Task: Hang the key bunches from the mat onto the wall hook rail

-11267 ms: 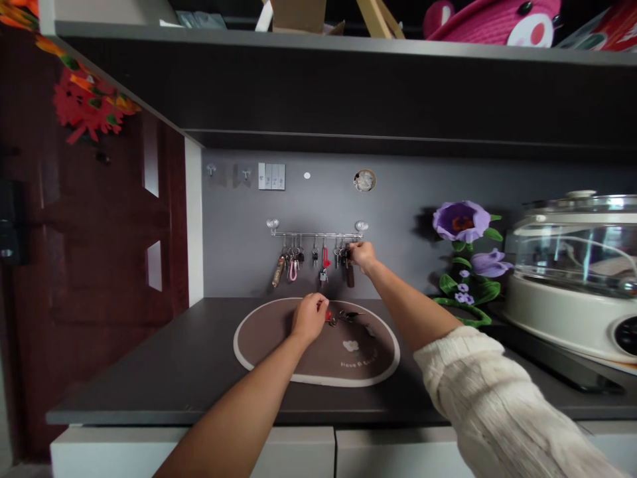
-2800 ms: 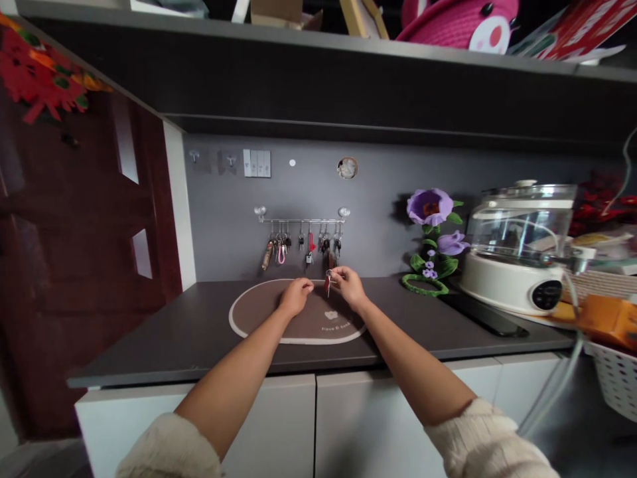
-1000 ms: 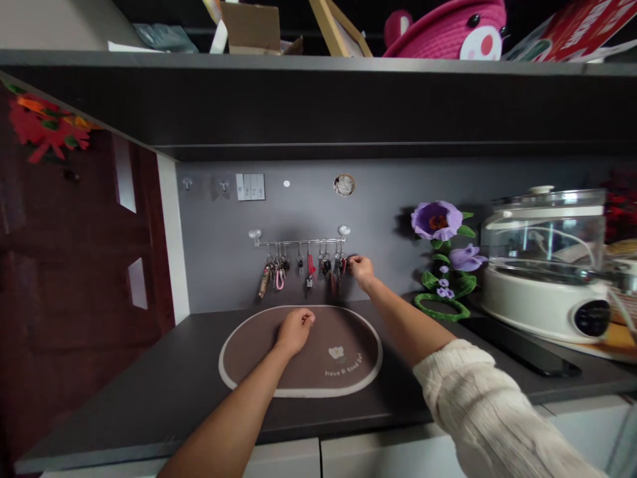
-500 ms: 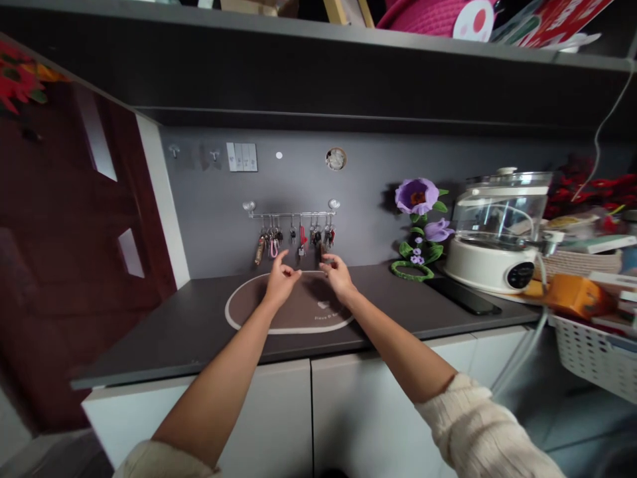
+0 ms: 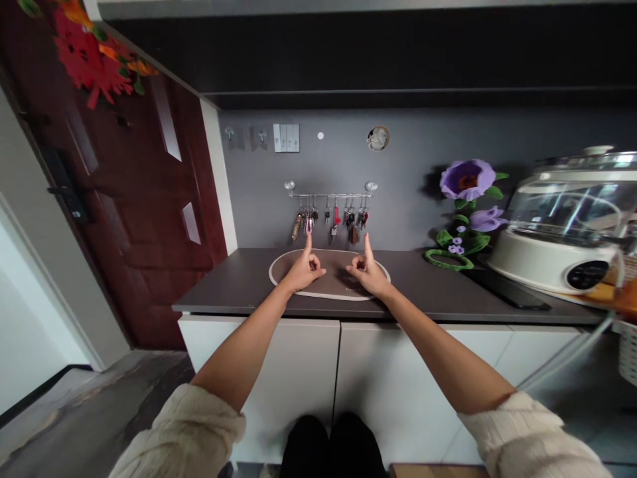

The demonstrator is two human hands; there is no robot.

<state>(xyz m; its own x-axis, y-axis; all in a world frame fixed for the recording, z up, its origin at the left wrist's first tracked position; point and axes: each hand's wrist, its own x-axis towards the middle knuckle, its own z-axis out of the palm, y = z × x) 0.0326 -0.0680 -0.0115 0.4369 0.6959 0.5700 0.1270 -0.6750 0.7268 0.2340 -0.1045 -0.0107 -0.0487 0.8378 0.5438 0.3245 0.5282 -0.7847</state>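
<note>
My left hand [image 5: 305, 269] is raised over the left part of an oval brown mat [image 5: 328, 272], index finger pointing up, thumb stretched inward and the other fingers curled. Nothing is in it. Mirroring it over the mat's right part, my right hand [image 5: 368, 271] also points its index finger up and holds nothing. Behind both hands, a clear key rack [image 5: 329, 195] is fixed to the grey wall. From it hang several bunches of keys [image 5: 310, 214], a key on a red strap [image 5: 336, 218] and a brown key fob [image 5: 353, 234]. Neither hand appears to touch them.
The dark countertop [image 5: 223, 279] runs above white cabinet doors [image 5: 288, 372]. At the right stand a purple fabric flower [image 5: 468, 180], a black phone-like slab [image 5: 507, 289] and a white glass-topped appliance [image 5: 557, 245]. A dark shelf [image 5: 373, 53] overhangs. Left is a red-brown door [image 5: 149, 265].
My view has turned left and down, showing more door and floor. My right hand has drawn back from the hanging keys. Both index fingers now point up.
</note>
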